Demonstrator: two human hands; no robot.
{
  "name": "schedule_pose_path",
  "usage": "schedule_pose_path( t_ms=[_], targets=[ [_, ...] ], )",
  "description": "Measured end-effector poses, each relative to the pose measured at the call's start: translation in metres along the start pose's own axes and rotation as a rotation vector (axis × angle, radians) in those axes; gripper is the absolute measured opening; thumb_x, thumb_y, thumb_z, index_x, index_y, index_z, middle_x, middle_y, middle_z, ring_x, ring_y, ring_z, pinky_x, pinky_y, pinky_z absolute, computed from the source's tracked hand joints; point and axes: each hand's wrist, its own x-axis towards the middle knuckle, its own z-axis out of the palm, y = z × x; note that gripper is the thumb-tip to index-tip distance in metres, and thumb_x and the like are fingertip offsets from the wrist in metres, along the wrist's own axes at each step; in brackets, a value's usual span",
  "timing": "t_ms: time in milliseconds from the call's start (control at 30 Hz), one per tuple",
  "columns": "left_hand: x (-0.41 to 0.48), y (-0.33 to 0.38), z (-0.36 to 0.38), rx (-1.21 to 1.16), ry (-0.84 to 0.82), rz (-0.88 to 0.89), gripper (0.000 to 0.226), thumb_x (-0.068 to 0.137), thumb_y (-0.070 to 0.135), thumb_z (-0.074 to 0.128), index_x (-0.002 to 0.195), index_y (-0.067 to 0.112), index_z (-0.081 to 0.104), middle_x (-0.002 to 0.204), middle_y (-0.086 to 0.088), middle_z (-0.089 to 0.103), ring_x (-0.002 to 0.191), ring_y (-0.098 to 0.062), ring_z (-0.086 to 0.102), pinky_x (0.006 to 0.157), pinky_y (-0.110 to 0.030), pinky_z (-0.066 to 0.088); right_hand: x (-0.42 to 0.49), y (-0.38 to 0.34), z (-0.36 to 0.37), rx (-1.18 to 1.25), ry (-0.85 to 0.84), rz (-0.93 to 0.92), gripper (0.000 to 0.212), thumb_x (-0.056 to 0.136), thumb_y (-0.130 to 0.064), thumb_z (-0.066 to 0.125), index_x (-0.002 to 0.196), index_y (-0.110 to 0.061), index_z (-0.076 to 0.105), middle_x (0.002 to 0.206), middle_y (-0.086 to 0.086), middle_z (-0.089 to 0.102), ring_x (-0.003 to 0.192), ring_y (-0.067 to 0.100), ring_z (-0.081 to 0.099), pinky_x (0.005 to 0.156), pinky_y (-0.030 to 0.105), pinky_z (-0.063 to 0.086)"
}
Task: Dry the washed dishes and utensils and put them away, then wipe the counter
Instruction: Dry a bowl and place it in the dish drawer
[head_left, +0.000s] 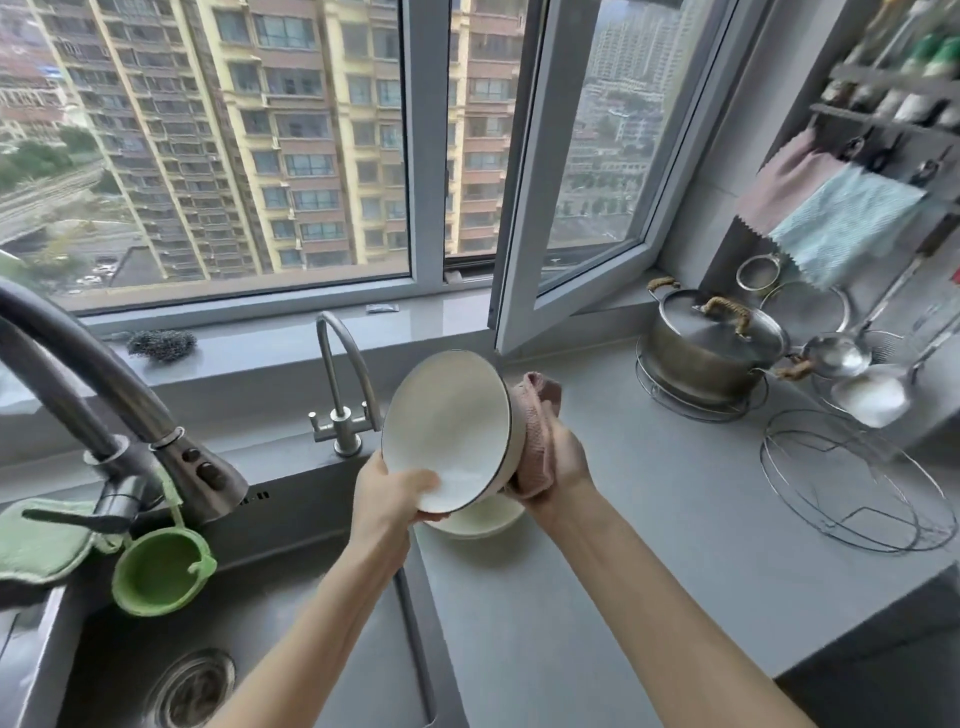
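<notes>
Bowl, white w/ dark rim, held tilted above the surface, just right of the sink; left hand grips its near rim, thumb inside. The right hand clutches a pink cloth against its outer wall. A second bowl sits underneath.

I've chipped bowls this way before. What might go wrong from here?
The left hand grips the white bowl only at its lower rim; if wet, it may slip. It is tilted right above a second bowl by the sink; a drop could chip both. The right hand pressing the pink cloth on its outside could loosen that grip.
</notes>
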Motion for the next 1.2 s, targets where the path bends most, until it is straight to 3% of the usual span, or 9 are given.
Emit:
schedule_pose_path(
  t_ms=[100, 233, 400, 533, 800, 933, 1000, 1067, 1200],
  targets=[
    [-0.002, -0.008, 0.004, -0.011, 0.024, 0.106, 0.04, 0.051, 0.004, 0.05, 0.089, 0.012, 0.06, 0.082, -0.005, 0.064, 0.072, -0.025, 0.06, 0.043, -0.023, 0.049, -0.025, 0.019, 0.002, -0.168, 0.11, -0.207, 0.059, 0.097, -0.057, 0.03, 0.092, -0.007, 0.062, 0.059, -0.002, 0.057, 0.063, 0.019, 0.055, 0.071, 0.031, 0.048],
    [-0.002, -0.023, 0.016, -0.03, -0.003, 0.057, 0.044, 0.064, -0.012, 0.052, 0.103, 0.007, 0.059, 0.093, -0.013, 0.067, 0.085, -0.037, 0.065, 0.063, -0.049, 0.058, -0.062, 0.043, 0.008, -0.268, 0.213, -0.51, 0.03, 0.096, -0.057, 0.027, 0.108, -0.05, 0.053, 0.11, -0.012, 0.064, 0.105, 0.01, 0.058, 0.1, 0.036, 0.044],
    [-0.041, -0.027, 0.034, -0.078, -0.19, -0.245, 0.023, 0.066, -0.025, 0.038, 0.064, -0.003, 0.046, 0.043, -0.003, 0.049, 0.034, -0.012, 0.049, 0.033, -0.014, 0.036, -0.096, 0.045, -0.008, -0.542, 0.483, -0.779, 0.07, 0.083, -0.067, 0.021, 0.134, -0.026, 0.047, 0.132, -0.005, 0.055, 0.12, 0.012, 0.05, 0.095, 0.016, 0.034],
    [-0.063, -0.037, 0.047, -0.118, -0.277, -0.384, 0.025, 0.076, -0.022, 0.036, 0.065, -0.004, 0.049, 0.037, -0.006, 0.052, 0.029, -0.013, 0.05, 0.032, -0.012, 0.037, -0.121, 0.036, -0.036, -0.392, 0.503, -0.685, 0.04, 0.081, -0.069, 0.026, 0.113, -0.055, 0.047, 0.119, -0.015, 0.061, 0.116, 0.013, 0.055, 0.1, 0.028, 0.04],
    [-0.157, -0.074, 0.117, -0.095, -0.525, -0.595, 0.03, 0.09, -0.012, 0.024, 0.082, -0.008, 0.053, 0.047, -0.017, 0.058, 0.032, -0.015, 0.055, 0.028, -0.01, 0.035, -0.186, 0.006, -0.154, 0.172, 0.504, -0.347, 0.058, 0.073, -0.082, 0.037, 0.109, -0.042, 0.058, 0.11, -0.006, 0.069, 0.101, 0.023, 0.065, 0.079, 0.048, 0.056],
    [-0.222, -0.107, 0.163, -0.073, -0.687, -0.699, 0.017, 0.082, -0.017, 0.044, 0.079, -0.008, 0.058, 0.053, -0.019, 0.059, 0.034, -0.018, 0.057, 0.029, -0.012, 0.04, -0.246, 0.004, -0.24, 0.268, 0.537, -0.292, 0.053, 0.084, -0.069, 0.041, 0.105, -0.024, 0.061, 0.1, 0.004, 0.07, 0.099, 0.035, 0.066, 0.076, 0.057, 0.054],
    [-0.255, -0.124, 0.18, -0.159, -0.882, -0.766, 0.018, 0.083, -0.014, 0.049, 0.095, -0.013, 0.061, 0.075, -0.025, 0.067, 0.058, -0.028, 0.068, 0.048, -0.017, 0.053, -0.283, 0.008, -0.293, 0.009, 0.689, -0.412, 0.05, 0.084, -0.06, 0.044, 0.116, -0.022, 0.054, 0.104, 0.0, 0.062, 0.104, 0.035, 0.062, 0.071, 0.043, 0.052],
    [-0.293, -0.138, 0.199, -0.093, -1.008, -0.614, 0.026, 0.084, -0.004, 0.056, 0.107, -0.016, 0.059, 0.09, -0.028, 0.066, 0.075, -0.029, 0.07, 0.063, -0.016, 0.054, -0.337, 0.015, -0.345, -0.477, 0.889, -0.489, 0.063, 0.094, -0.045, 0.049, 0.148, -0.029, 0.021, 0.115, -0.008, 0.052, 0.1, 0.023, 0.059, 0.074, 0.034, 0.046],
    [-0.366, -0.163, 0.241, 0.229, -0.863, -0.421, 0.018, 0.089, -0.007, 0.036, 0.099, -0.006, 0.051, 0.043, -0.013, 0.057, 0.028, -0.014, 0.052, 0.027, -0.013, 0.036, -0.448, 0.023, -0.432, -1.126, 0.994, -0.445, 0.1, 0.084, -0.038, 0.068, 0.148, -0.041, -0.008, 0.124, 0.0, 0.051, 0.103, 0.022, 0.06, 0.08, 0.031, 0.047]
  ],
)
